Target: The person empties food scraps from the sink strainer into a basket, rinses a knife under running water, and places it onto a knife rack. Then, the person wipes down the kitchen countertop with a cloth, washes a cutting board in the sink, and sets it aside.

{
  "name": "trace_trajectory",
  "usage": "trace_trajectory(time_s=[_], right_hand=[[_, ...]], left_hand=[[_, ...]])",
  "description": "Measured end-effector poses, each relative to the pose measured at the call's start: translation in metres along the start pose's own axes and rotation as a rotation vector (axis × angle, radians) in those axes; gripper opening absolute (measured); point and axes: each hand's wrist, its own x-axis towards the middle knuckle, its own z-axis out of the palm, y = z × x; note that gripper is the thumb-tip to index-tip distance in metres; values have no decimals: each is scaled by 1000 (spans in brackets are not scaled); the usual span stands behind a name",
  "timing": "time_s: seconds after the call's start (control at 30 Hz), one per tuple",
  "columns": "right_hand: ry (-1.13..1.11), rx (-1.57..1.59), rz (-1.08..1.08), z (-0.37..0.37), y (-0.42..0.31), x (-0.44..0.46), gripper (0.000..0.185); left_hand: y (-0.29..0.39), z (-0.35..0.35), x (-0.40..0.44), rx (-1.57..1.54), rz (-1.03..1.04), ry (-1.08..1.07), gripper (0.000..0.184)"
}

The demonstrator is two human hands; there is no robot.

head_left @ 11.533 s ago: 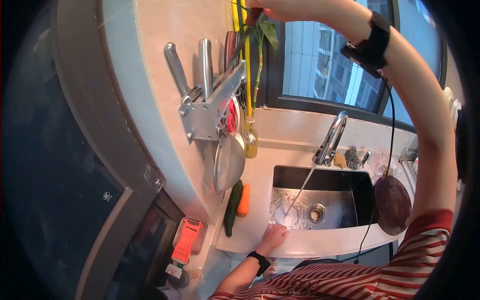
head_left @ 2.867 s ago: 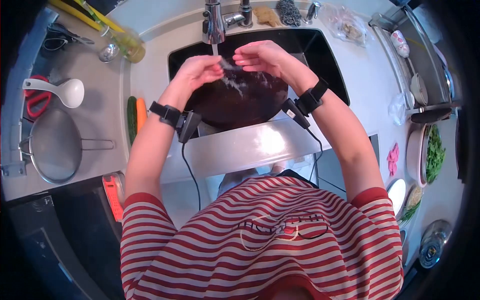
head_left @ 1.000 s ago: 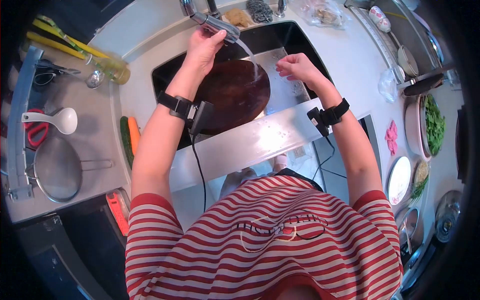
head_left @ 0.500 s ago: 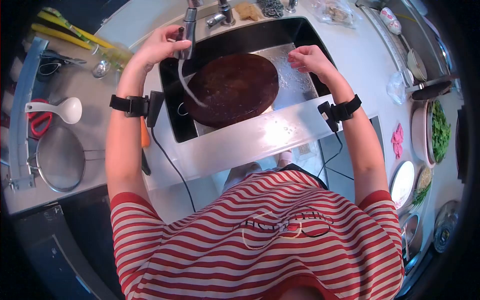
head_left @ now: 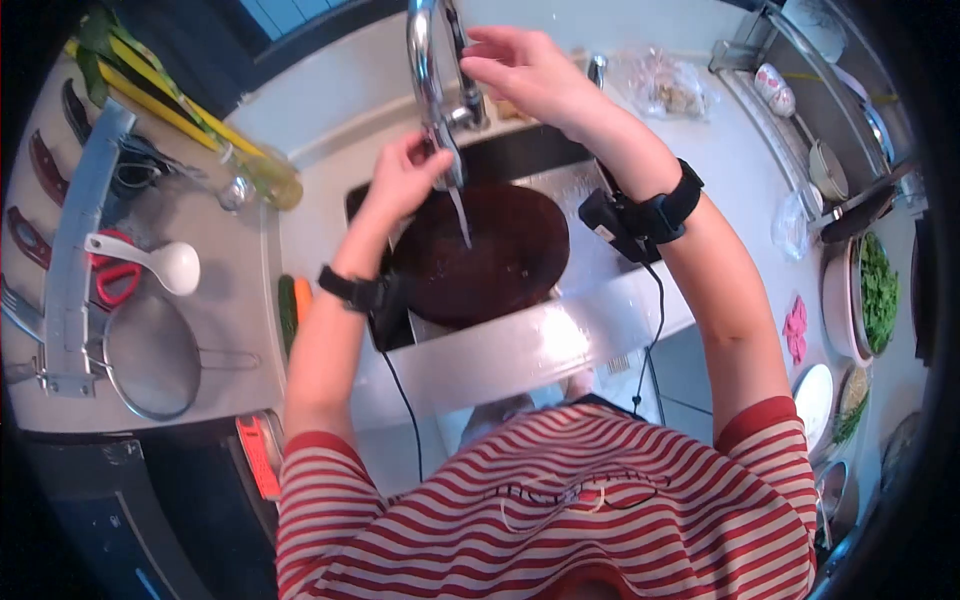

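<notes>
A round dark brown board (head_left: pixel 485 265) lies in the black-rimmed sink (head_left: pixel 540 150). Above it, my left hand (head_left: pixel 405 178) is closed around the spray head (head_left: pixel 445 160) of the metal faucet (head_left: pixel 424 55). A thin stream of water (head_left: pixel 462 222) runs from it onto the board. My right hand (head_left: pixel 535 80) is raised at the back of the sink, right beside the faucet. Its fingers reach out apart towards a slim upright pipe, and I see nothing held in them. Whether the fingertips touch that pipe cannot be made out.
On the left counter are a sieve (head_left: pixel 152 357), a white ladle (head_left: pixel 172 264), red-handled scissors (head_left: pixel 118 283) and a knife rack (head_left: pixel 85 210). A plastic bag (head_left: pixel 672 88) sits behind the sink. On the right are leafy greens (head_left: pixel 880 295) in a bowl and a white plate (head_left: pixel 812 405).
My right hand has moved from over the sink's right side up to the faucet. The left hand and spray head appear further right and lower, as the whole view has shifted.
</notes>
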Motion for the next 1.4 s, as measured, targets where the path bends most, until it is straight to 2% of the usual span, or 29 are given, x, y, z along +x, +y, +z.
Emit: trace_trajectory(time_s=[0.1, 0.13, 0.2, 0.33, 0.37, 0.43, 0.53, 0.57, 0.6, 0.67, 0.73, 0.8, 0.87, 1.03, 1.1, 1.13, 1.2, 1.23, 1.27, 1.33, 1.4], right_hand=[[7, -116, -41, 2, -20, 27, 43], [-75, -124, 9, 2, -25, 32, 41], [-164, -144, 44, 5, -31, 41, 39], [-135, -35, 98, 21, -36, 49, 41], [-138, 43, 72, 28, -36, 52, 42], [-169, 229, 47, 45, -34, 58, 45], [-142, 200, 41, 73, -37, 54, 47], [-27, 179, -67, 82, -27, 53, 39], [-31, 183, -66, 89, -17, 48, 39], [211, 478, 244, 101, 6, 34, 23], [105, 442, 572, 124, 34, 15, 10], [-8, 681, 877, 156, 59, 1, 10], [-3, 886, 897, 181, 68, -5, 10], [155, 1065, 874, 189, 51, -5, 11], [-84, 649, 718, 176, 57, -4, 10], [-76, 642, 724, 171, 62, 0, 10], [-153, -330, 210, 154, 84, 8, 15], [-96, -546, 114, 151, 92, 11, 23], [-206, -759, 47, 144, 92, 12, 20], [-105, -1013, -360, 146, 128, 13, 16], [-45, -1147, -466, 153, 169, 14, 19]], left_hand=[[8, -4, -5, -71, -15, 31, 21], [9, -6, -5, -67, -82, 28, 24], [2, -4, -1, -151, 35, 85, 25], [-1, -11, 5, -147, 48, 147, 27], [-7, -18, 6, -120, -26, 156, 27], [-21, -36, 10, -191, -27, 255, 28], [-33, -59, 11, -272, -37, 309, 28], [-32, -64, 8, -488, -115, 279, 27], [-34, -68, 4, -706, -192, 251, 27], [-39, -68, 0, -752, -165, 229, 24], [-52, -64, -1, -686, -283, 211, 23], [-60, -60, 2, -683, -328, 223, 26], [-59, -57, 0, -749, -371, 278, 27], [-82, -51, 0, -862, -400, 294, 20], [-80, -44, -6, -825, -520, 169, 17], [-80, -41, -9, -833, -524, 160, 17], [-82, -31, -8, -723, -604, 189, 13], [-89, -29, -6, -680, -635, 188, 10], [-79, -28, -12, -605, -684, 180, 12], [-91, -26, -19, -511, -640, 117, 17], [-78, -20, -30, -244, -694, 167, 23]])
